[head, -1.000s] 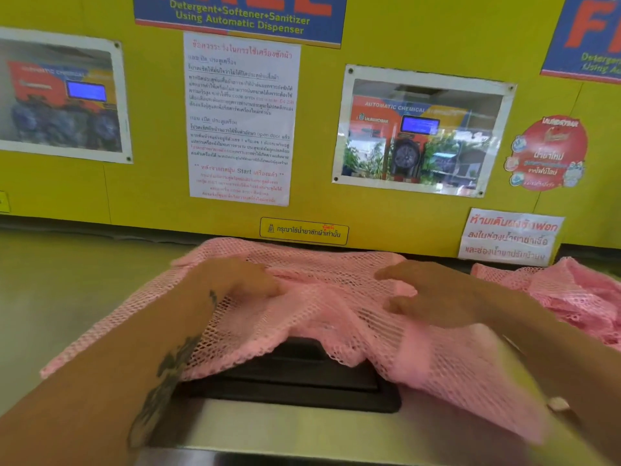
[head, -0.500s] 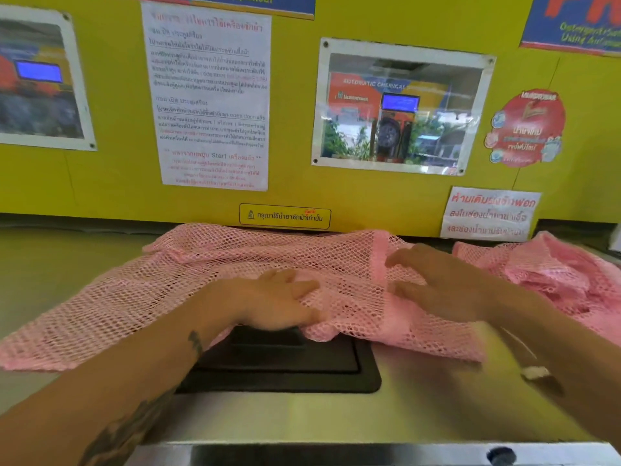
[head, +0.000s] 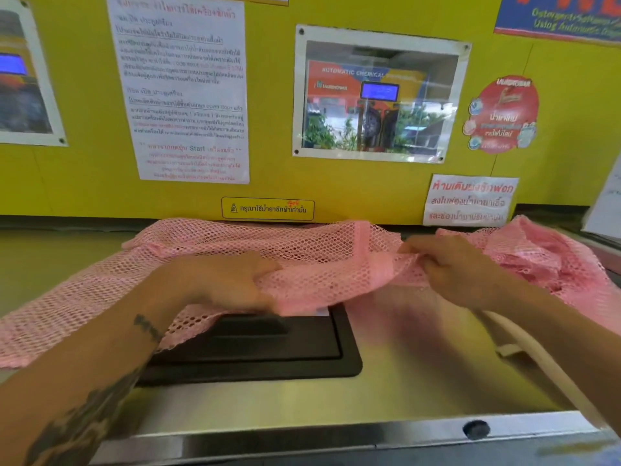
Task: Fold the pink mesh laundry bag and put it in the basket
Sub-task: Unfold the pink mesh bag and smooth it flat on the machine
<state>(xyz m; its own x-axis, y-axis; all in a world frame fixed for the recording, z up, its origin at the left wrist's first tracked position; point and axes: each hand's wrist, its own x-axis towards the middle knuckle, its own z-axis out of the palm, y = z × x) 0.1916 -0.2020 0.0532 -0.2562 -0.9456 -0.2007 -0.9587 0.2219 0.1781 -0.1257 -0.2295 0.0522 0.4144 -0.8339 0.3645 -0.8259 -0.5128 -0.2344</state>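
Both forearms reach forward, the left hand (head: 232, 284) and right hand (head: 460, 270) curled into closed grips (the left forearm is tattooed).

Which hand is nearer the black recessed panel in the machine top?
Left. The left hand grips mesh right above the black panel's back edge; the right hand holds mesh off to its right.

A mesh laundry bag (head: 319, 264) lies spread across the metal countertop (head: 420, 381), partly over a recessed panel (head: 255, 348) set into it. More bunched mesh (head: 544, 257) sits to its right, and a wall of posted notices (head: 181, 89) stands behind
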